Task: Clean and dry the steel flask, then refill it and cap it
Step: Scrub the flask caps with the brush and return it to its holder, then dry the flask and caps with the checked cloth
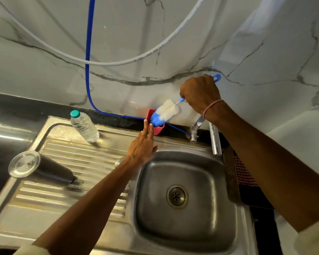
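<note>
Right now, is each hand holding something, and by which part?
The right hand grips the blue-and-white bottle brush by its blue handle. The left hand only steadies the small red plastic holder with its fingertips.

The steel sink drainboard (pixel 66 205) fills the lower left of the frame; on it stand an inverted steel flask (pixel 44 171) and a plastic water bottle (pixel 84 126), with a red holder (pixel 157 128) seemingly at its back edge.

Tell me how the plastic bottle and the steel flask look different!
The plastic bottle is clear, so you can see through it; the steel flask is dark and solid. The plastic bottle has a green cap on top and stands right way up; the steel flask shows no cap and stands upside down, its flat base facing up. The steel flask also looks fatter. Both stand on the sink's ridged draining board.
</note>
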The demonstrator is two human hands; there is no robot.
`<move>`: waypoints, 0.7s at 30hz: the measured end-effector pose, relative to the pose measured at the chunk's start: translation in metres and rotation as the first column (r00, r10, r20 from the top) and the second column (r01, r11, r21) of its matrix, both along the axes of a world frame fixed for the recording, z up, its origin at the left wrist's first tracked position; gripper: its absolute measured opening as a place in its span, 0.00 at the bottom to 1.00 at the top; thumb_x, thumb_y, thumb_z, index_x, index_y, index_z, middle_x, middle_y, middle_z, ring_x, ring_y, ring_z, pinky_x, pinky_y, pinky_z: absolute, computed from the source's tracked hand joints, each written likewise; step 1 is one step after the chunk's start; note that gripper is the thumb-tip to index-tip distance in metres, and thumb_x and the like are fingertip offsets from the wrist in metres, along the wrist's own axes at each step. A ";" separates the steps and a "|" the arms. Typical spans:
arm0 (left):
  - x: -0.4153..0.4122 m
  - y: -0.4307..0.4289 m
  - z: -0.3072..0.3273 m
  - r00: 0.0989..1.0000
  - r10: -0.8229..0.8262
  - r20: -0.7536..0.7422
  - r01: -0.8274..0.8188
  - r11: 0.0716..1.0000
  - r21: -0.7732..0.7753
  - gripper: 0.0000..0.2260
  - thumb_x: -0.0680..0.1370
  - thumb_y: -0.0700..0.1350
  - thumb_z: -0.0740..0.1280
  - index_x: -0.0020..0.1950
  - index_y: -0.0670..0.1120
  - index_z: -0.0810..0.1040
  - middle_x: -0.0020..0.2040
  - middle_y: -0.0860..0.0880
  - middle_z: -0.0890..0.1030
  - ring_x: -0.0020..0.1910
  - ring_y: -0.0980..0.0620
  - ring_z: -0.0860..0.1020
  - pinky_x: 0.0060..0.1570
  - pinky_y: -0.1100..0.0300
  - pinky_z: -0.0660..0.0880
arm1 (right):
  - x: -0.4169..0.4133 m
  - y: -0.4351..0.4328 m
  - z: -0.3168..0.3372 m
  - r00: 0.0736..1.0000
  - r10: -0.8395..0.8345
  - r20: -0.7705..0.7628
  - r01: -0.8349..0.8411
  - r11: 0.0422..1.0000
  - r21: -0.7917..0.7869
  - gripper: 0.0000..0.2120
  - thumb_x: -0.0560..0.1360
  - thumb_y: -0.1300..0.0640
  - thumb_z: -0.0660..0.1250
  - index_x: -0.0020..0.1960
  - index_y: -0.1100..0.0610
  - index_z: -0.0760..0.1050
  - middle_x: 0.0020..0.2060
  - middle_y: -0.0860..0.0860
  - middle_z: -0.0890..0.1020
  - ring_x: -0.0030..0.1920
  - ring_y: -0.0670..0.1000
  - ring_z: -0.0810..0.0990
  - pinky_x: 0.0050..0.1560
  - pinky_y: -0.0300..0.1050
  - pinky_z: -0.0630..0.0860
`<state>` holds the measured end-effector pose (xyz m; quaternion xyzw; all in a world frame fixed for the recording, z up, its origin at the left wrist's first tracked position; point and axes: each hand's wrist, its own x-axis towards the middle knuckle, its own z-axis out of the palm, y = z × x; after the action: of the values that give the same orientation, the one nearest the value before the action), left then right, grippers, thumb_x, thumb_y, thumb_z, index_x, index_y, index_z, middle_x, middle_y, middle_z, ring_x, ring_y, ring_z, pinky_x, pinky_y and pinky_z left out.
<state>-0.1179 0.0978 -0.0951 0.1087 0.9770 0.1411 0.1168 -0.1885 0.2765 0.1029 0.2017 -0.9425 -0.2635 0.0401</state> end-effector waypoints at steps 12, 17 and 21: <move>0.004 0.004 -0.001 1.000 -0.019 -0.016 0.019 1.000 -0.002 0.46 0.80 0.52 0.72 0.84 0.45 0.42 0.83 0.40 0.34 0.76 0.40 0.69 0.67 0.50 0.76 | -0.002 0.001 -0.022 0.994 0.011 -0.112 -0.015 0.999 -0.041 0.07 0.78 0.56 0.71 0.43 0.58 0.79 0.33 0.55 0.76 0.40 0.55 0.78 0.54 0.53 0.74; 0.000 0.000 -0.005 0.999 -0.048 -0.012 0.048 0.999 -0.018 0.48 0.79 0.52 0.73 0.84 0.46 0.41 0.82 0.41 0.33 0.76 0.39 0.69 0.68 0.50 0.76 | 0.000 0.007 -0.036 0.991 0.052 -0.127 -0.064 0.994 -0.087 0.09 0.76 0.55 0.72 0.53 0.58 0.82 0.47 0.57 0.83 0.52 0.58 0.81 0.61 0.54 0.74; 0.005 -0.002 -0.001 0.998 -0.053 -0.037 0.052 0.999 -0.008 0.48 0.78 0.52 0.74 0.84 0.48 0.41 0.82 0.41 0.33 0.78 0.39 0.66 0.70 0.50 0.74 | 0.003 0.008 -0.044 0.980 0.130 -0.153 -0.160 0.966 -0.205 0.14 0.72 0.59 0.76 0.57 0.59 0.82 0.53 0.58 0.83 0.57 0.60 0.79 0.63 0.56 0.75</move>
<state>-0.1124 0.0954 -0.0961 0.1365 0.9764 0.1324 0.1026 -0.1852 0.2850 0.0585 0.2460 -0.9431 -0.1692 0.1464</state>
